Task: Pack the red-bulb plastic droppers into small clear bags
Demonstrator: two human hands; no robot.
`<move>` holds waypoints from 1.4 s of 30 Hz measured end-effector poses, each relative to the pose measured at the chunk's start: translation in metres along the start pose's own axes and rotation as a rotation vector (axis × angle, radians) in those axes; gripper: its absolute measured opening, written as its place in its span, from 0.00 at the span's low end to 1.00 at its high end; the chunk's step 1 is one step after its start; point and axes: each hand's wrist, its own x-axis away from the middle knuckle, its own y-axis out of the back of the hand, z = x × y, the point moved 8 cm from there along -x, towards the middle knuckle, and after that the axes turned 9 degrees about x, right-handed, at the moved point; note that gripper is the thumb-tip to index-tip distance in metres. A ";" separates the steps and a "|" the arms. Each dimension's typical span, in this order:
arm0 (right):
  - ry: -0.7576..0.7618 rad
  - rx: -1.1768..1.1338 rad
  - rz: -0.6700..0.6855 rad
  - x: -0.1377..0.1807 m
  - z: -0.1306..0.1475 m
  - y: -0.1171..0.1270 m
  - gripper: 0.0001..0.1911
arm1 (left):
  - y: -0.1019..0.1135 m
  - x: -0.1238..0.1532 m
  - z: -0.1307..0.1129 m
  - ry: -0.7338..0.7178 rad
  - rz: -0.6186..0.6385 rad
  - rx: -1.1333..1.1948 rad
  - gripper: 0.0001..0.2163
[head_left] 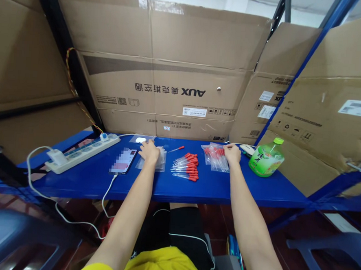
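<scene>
both hands out on the blue tabletop (207, 191), one at each side of the red-bulbed droppers!
and here's the left hand (149, 150), over the stack of flat, clear plastic bags (161, 163), fingers bent and a little apart, though whether they pinch one i can't tell; across on the right, the right hand (232, 153) is at the edge of the clear bags with red-ended droppers inside (216, 154), fingers curled together, grip unclear; and between them, the loose pile of clear, slim droppers with red bulbs (192, 167), bulbs mostly rightward, one single red-bulbed dropper (180, 148) lying just behind, well apart from the green plastic bottle (266, 160).
</scene>
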 end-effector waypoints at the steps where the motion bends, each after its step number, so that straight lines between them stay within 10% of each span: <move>1: -0.002 0.018 -0.011 0.000 0.000 -0.001 0.17 | 0.002 -0.001 0.000 -0.018 -0.018 0.004 0.18; 9: 0.081 0.043 -0.021 0.001 0.045 -0.036 0.15 | 0.010 -0.012 -0.002 -0.111 -0.093 0.201 0.27; 18: 0.561 -0.439 0.533 0.064 0.157 -0.117 0.17 | -0.010 0.021 -0.073 -0.718 0.277 0.630 0.22; 23: 0.586 -0.494 0.598 0.075 0.153 -0.118 0.16 | -0.010 0.040 -0.086 -0.833 0.296 0.543 0.19; 29: 0.360 -0.611 0.482 0.063 0.126 -0.112 0.16 | 0.004 0.057 -0.093 -0.889 0.016 0.358 0.09; 42: 0.320 -0.802 0.551 0.077 0.133 -0.107 0.19 | -0.026 0.079 -0.100 -0.852 0.303 0.379 0.13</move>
